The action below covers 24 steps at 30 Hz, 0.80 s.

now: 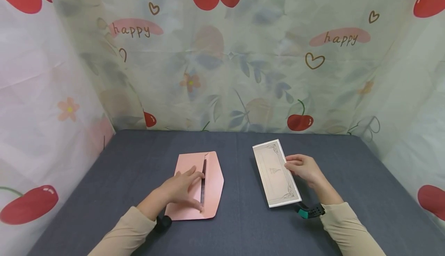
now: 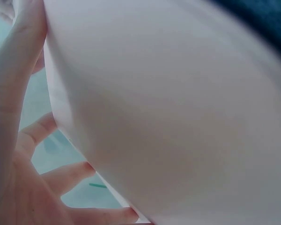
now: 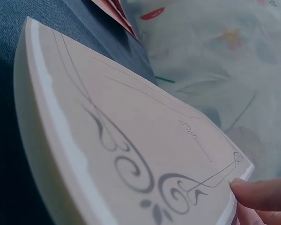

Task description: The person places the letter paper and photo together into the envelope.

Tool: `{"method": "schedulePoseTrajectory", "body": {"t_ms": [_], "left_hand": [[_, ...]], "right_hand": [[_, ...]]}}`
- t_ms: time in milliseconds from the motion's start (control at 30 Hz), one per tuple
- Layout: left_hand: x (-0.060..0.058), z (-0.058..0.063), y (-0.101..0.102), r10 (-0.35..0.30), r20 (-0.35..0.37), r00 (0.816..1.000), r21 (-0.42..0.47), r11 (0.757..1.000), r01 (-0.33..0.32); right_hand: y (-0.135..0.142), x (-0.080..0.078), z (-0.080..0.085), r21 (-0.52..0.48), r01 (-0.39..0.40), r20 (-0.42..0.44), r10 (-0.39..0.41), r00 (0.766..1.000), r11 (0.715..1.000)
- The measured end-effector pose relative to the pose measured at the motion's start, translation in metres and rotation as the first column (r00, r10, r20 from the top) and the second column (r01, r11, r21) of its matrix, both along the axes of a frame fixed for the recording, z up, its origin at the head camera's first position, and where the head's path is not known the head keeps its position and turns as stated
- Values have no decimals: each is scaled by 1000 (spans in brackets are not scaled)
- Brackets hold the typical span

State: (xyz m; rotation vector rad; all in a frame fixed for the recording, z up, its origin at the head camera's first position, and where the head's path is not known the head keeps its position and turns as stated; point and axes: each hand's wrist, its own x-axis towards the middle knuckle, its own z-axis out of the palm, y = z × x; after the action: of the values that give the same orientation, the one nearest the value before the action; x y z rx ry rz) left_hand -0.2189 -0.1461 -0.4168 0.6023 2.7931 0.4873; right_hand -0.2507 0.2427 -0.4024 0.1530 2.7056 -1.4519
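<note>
A pink envelope (image 1: pixel 213 186) lies on the left half of the table, its pointed flap spread out to the right. Along the flap fold its mouth gapes as a dark slit. My left hand (image 1: pixel 182 188) rests over the envelope, fingers spread, with fingertips and thumb tip at the slit. Up close, the left wrist view shows those fingers (image 2: pixel 68 178) against the edge of the pale paper (image 2: pixel 168 112). My right hand (image 1: pixel 306 169) pinches a pale pink card (image 1: pixel 276 175) by its right long edge, tilted above the table. Dark scrollwork and a small central emblem decorate the card (image 3: pixel 131 117).
A dark blue cloth covers the table (image 1: pixel 240 233). Behind it and at both sides hangs a printed curtain (image 1: pixel 229 74) with cherries and flowers. A black and green wrist strap (image 1: pixel 311 211) sits below the right hand; a black device (image 1: pixel 162 223) is at the left wrist.
</note>
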Motion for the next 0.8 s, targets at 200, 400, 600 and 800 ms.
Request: {"method": "schedulePoseTrajectory", "body": {"t_ms": [200, 400, 600, 800], "left_hand": [[0, -1, 0, -10, -9, 1000, -1, 1000, 10], [0, -1, 0, -5, -4, 1000, 1, 1000, 5], [-1, -2, 0, 11, 3, 1000, -4, 1000, -11], [-1, 0, 0, 22, 7, 1000, -3, 1000, -22]], "right_hand": [[-6, 0, -1, -15, -17, -1, 17, 1000, 1000], [-13, -1, -1, -43, -23, 3, 23, 1000, 999], [-18, -1, -2, -57, -31, 2, 32, 1000, 998], [-26, -1, -4, -76, -32, 8, 32, 999, 997]]}}
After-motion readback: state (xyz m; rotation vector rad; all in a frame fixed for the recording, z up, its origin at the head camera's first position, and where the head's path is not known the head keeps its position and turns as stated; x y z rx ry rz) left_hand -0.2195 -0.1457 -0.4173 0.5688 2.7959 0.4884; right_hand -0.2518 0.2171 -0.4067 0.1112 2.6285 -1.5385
